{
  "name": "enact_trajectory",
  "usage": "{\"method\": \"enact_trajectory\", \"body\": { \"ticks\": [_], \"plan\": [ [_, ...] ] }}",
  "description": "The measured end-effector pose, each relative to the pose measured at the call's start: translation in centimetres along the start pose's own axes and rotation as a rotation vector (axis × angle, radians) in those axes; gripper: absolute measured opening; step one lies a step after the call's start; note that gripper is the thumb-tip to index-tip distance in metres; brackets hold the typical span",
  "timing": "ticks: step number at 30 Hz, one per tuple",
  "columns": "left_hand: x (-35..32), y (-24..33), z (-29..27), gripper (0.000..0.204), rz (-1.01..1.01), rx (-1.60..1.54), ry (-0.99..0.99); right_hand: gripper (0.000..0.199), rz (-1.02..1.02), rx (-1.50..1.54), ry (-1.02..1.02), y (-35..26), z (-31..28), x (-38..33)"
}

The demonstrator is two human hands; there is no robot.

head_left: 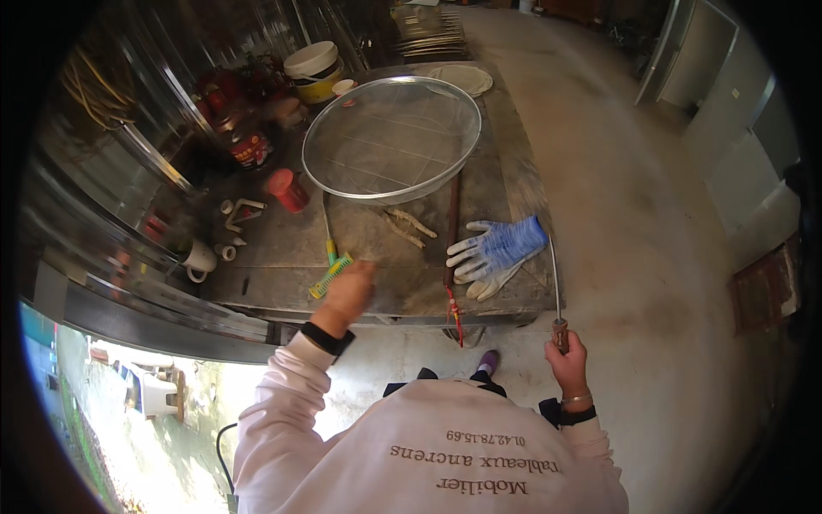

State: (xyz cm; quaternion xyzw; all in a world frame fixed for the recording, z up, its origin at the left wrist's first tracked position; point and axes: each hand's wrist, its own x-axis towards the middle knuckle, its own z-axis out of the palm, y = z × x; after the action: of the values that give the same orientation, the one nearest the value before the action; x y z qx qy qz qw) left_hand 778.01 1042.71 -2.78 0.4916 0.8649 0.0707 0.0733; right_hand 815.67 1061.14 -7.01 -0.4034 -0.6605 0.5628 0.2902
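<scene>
- Bench (505, 184): a worn grey top filling the middle, with a metal wall along its 9 o'clock side and bare concrete floor (616, 171) at 3 o'clock.
- Sieve (391, 137): a big round metal-rimmed mesh, lying at 12 o'clock on the bench, its near rim tilted up a little.
- Bucket (313, 68): white and yellow, at 11 o'clock of the sieve, against the wall.
- Gloves (497, 253): a blue-and-white pair, flat on the bench at 5 o'clock of the sieve, fingers pointing to 9 o'clock.
- Rod (451, 231): thin and dark, running from under the sieve toward 6 o'clock, with a red cord hanging off the bench edge.
- Red can (287, 190): at 8 o'clock of the sieve, small white fittings just beside it.
- Left hand (349, 289): over the near bench edge, fingers curled; it touches the brush (330, 274), a green-and-yellow one at its 9 o'clock; whether it grips it, I cannot tell.
- Right hand (567, 360): off the bench at 4 o'clock, closed round the wooden handle of a wire tool (555, 283), whose thin shaft rises to 12 o'clock, past the gloves.
</scene>
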Motion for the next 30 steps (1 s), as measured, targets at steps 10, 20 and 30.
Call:
{"method": "enact_trajectory", "body": {
  "ticks": [10, 20, 30],
  "plan": [
    [10.9, 17.8, 2.4, 0.037, 0.525, 0.113, 0.044, 0.021, -0.104, -0.048, -0.099, -0.5, -4.1, 7.2],
    [17.1, 14.6, -0.1, 0.013, 0.033, -0.401, -0.091, 0.019, 0.074, 0.177, 0.038, 2.9, -10.2, 8.7],
    [14.9, 23.2, 0.4, 0.044, 0.296, 0.332, -0.479, 0.018, 0.048, 0.103, 0.135, 3.5, -9.7, 6.0]
  ]
}}
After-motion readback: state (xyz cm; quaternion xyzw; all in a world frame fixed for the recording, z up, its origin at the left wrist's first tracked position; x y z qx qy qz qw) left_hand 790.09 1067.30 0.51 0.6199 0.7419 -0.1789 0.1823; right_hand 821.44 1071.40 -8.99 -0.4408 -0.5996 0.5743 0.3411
